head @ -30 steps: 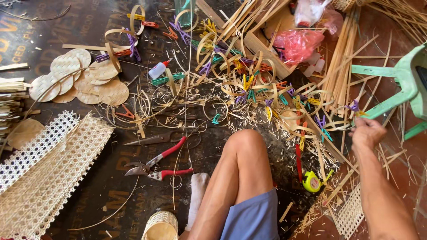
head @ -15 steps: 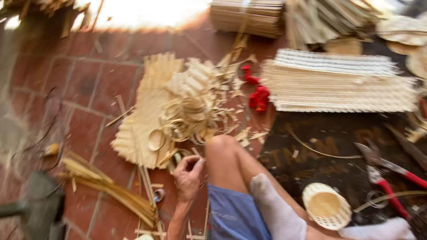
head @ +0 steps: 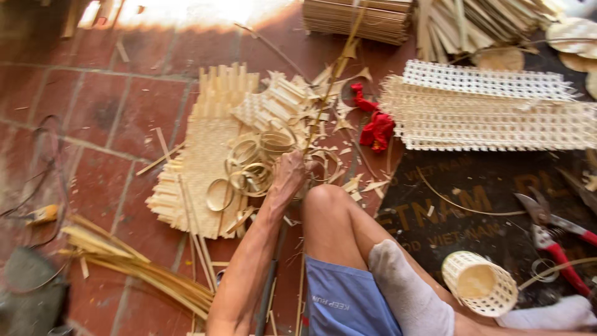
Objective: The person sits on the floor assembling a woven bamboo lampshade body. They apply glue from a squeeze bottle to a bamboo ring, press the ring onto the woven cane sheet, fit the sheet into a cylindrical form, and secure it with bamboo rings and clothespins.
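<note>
Left hand [head: 289,176] rests among coiled bamboo rings [head: 252,165] on woven mat [head: 202,155].

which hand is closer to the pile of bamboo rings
Left. The left hand reaches out to the bamboo rings, at their right edge. The right hand is out of view.

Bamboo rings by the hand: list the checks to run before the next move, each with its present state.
1. Left hand at the bamboo rings: ok, it touches the pile's edge.
2. Grip on a ring: cannot tell, the fingers are hidden.
3. Right hand in sight: not ok, out of view.
4. Red-handled shears away from the hand: ok, on the dark mat beyond the legs.
5. Small woven basket intact: ok, lying on its side.
6. Floor around the rings: not ok, littered with bamboo strips.
</note>
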